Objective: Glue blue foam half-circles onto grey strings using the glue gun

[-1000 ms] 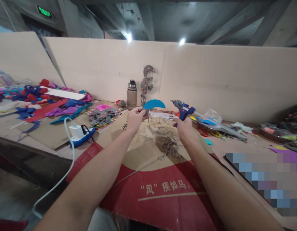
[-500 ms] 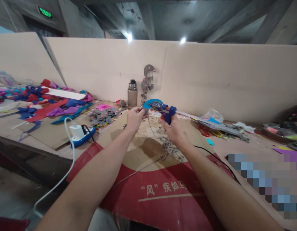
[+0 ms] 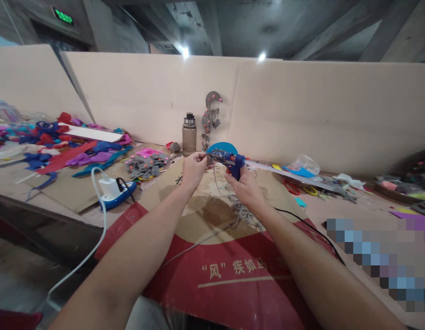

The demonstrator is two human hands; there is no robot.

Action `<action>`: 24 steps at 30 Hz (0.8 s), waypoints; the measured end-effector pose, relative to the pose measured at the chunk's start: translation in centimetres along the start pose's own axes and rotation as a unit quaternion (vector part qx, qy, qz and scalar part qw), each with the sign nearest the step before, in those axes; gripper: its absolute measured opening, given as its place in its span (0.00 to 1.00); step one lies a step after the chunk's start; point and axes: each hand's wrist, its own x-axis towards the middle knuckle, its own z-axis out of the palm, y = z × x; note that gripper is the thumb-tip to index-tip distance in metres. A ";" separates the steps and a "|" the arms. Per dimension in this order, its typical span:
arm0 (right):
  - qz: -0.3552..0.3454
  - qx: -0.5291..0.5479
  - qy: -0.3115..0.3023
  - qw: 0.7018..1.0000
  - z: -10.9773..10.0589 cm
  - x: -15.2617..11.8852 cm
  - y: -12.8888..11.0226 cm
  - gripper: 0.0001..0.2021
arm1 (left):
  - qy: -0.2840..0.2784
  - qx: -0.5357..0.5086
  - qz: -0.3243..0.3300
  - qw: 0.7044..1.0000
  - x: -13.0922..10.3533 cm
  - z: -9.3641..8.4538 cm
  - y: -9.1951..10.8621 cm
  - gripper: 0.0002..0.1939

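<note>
My right hand [image 3: 245, 185] is wrapped round the handle of a blue hot glue gun [image 3: 234, 164], whose nozzle points left. My left hand [image 3: 195, 168] pinches a small grey felt piece [image 3: 209, 159] close to the nozzle; whether the two touch I cannot tell. From that piece a thin grey cord [image 3: 217, 181] hangs down to a loose tangle of grey cord [image 3: 245, 213] on the cardboard [image 3: 198, 224]. Behind the glue gun lies a blue rounded sheet [image 3: 223, 147]. The gun's black cable [image 3: 311, 223] trails off to the right.
A bottle [image 3: 189, 137] stands at the back beside a hanging grey felt ornament [image 3: 213, 98]. Left are a blue power strip [image 3: 119, 197], grey felt pieces with pink dots [image 3: 148, 166] and coloured fabric scraps [image 3: 85, 153]. Scissors with yellow handles [image 3: 310, 190] lie right.
My right hand has brought the glue gun left, so its nozzle is now at the felt piece in my left hand. My left hand has barely moved.
</note>
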 end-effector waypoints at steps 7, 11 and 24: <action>-0.003 -0.004 0.006 1.000 0.0 0.1 0.2 0.15 | -0.001 0.006 0.015 1.000 0.0 0.0 0.1 0.05; -0.005 -0.004 0.015 1.000 0.0 0.1 0.4 0.15 | -0.006 -0.002 0.024 1.000 0.1 -0.2 0.0 0.05; 0.015 -0.019 0.038 0.999 -0.3 0.3 0.3 0.12 | 0.005 -0.021 0.034 0.999 0.5 -0.5 -0.2 0.09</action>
